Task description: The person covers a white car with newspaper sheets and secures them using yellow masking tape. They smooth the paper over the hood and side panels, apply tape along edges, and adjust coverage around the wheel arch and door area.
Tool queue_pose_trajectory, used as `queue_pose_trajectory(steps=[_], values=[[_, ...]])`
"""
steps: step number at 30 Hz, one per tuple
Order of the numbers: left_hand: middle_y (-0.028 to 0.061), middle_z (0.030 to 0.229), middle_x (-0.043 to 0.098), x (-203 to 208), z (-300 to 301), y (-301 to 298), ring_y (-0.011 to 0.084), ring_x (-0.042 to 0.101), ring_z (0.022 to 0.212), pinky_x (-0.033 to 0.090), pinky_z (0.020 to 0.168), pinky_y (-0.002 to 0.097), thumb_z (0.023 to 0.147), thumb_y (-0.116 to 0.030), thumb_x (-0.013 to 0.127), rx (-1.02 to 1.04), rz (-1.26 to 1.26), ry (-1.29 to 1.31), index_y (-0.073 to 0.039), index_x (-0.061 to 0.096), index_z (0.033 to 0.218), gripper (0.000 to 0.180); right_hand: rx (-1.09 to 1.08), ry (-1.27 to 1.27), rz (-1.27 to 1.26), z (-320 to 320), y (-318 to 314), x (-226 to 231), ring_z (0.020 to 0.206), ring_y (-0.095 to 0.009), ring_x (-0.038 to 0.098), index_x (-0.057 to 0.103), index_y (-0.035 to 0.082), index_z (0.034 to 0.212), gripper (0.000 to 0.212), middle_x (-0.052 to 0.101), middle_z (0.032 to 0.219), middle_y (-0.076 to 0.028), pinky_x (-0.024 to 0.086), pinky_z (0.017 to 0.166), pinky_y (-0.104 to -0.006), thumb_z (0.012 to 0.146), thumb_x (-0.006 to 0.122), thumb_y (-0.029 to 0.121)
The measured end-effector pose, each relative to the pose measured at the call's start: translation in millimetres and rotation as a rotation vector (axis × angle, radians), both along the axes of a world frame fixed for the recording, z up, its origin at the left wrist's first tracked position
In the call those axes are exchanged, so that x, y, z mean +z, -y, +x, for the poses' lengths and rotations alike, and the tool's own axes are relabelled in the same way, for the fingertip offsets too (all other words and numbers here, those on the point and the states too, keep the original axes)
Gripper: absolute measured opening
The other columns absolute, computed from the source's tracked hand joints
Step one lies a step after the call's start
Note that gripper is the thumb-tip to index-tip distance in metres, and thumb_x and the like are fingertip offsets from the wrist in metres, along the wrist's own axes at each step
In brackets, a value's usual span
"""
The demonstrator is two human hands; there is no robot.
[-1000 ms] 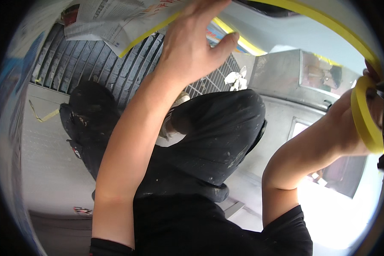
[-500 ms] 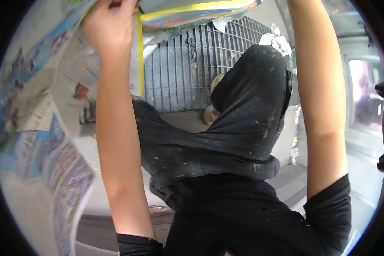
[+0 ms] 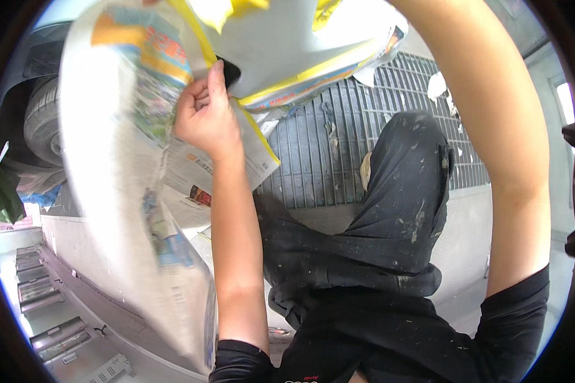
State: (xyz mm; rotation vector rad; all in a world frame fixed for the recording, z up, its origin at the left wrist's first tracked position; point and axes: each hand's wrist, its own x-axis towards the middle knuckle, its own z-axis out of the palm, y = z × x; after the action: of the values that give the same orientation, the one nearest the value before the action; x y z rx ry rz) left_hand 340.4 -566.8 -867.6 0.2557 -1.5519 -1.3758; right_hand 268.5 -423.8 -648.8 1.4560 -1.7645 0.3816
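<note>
My left hand [image 3: 211, 118] is closed at the upper left, its thumb pointing up and its fingers curled at the edge of a large printed newspaper sheet [image 3: 172, 274]. The sheet hangs down beside my left forearm, partly smeared by motion. Yellow masking tape [image 3: 262, 142] runs along the paper's edge. Beyond the thumb is a pale grey panel [image 3: 281, 48] with a dark opening [image 3: 230, 73], bordered by yellow tape and more newspaper. My right forearm [image 3: 517, 153] reaches up past the top edge, so the right hand is out of sight.
Metal floor grating [image 3: 313, 153] lies beneath the panel, with white scraps [image 3: 436, 86] on it. My bent knee [image 3: 409, 172] in stained black trousers is close by. A tyre [image 3: 43, 124] stands at the far left. Grey slotted units [image 3: 76, 348] line the lower left.
The view has shifted, bringing the tyre and more of the grey panel into sight. My left hand sits lower and farther right in the picture. The hanging newspaper has swung.
</note>
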Motion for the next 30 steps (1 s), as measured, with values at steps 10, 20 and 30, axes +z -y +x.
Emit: queue_pose_trajectory(steps=[10, 20, 30], values=[[0.0082, 0.075, 0.071, 8, 7, -17, 0.0107, 0.061, 0.059, 0.052, 0.058, 0.0245, 0.088, -0.013, 0.087, -0.002, 0.211, -0.075, 0.004, 0.066, 0.08, 0.028, -0.175, 0.139, 0.407, 82, 21, 63, 0.076, -0.037, 0.071, 0.078, 0.005, 0.082, 0.012, 0.072, 0.078, -0.018, 0.056, 0.071, -0.0471, 0.08, 0.068, 0.013], [0.0045, 0.075, 0.068, 42, 17, -25, 0.009, 0.057, 0.058, 0.05, 0.052, 0.0239, 0.084, -0.012, 0.089, 0.052, 0.352, -0.107, 0.003, 0.069, 0.084, 0.026, -0.067, -0.281, 0.499, 54, 73, 80, 0.079, -0.036, 0.075, 0.082, 0.006, 0.09, 0.015, 0.076, 0.081, -0.018, 0.059, 0.075, -0.0444, 0.078, 0.075, 0.013], [0.0025, 0.076, 0.068, 45, 21, -29, 0.0072, 0.055, 0.058, 0.044, 0.052, 0.023, 0.084, -0.011, 0.09, -0.007, 0.347, -0.189, 0.003, 0.072, 0.088, 0.023, -0.124, -0.128, 0.71, 85, 71, 101, 0.081, -0.036, 0.075, 0.081, 0.004, 0.091, 0.017, 0.075, 0.082, -0.019, 0.059, 0.075, -0.0444, 0.079, 0.071, 0.01]])
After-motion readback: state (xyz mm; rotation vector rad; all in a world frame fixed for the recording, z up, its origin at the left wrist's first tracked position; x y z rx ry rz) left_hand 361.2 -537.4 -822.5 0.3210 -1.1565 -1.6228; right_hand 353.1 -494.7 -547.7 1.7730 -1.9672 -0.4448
